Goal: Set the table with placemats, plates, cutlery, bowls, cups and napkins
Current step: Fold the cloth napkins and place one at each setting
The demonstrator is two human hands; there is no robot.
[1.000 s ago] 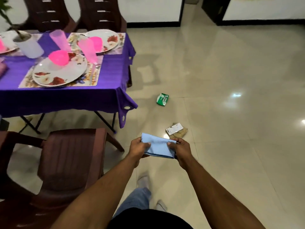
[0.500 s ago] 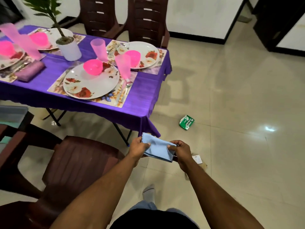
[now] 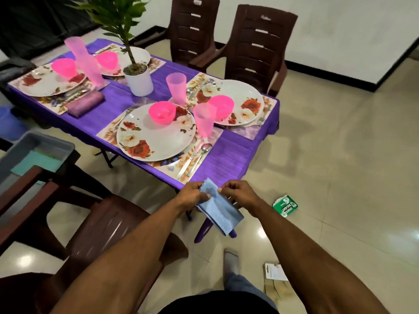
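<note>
Blue napkin [image 3: 217, 206] now drooping lower, both hands' [image 3: 192, 196] fingers pinching its top, nearer the table [image 3: 226, 159].

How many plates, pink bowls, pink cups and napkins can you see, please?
Plates: 4
Pink bowls: 4
Pink cups: 4
Napkins: 2
Total: 14

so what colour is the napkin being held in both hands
Light blue napkin, plain, seen best in the head view.

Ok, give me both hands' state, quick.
Left hand: pinching the blue napkin at its top edge.
Right hand: pinching the same napkin.
</note>
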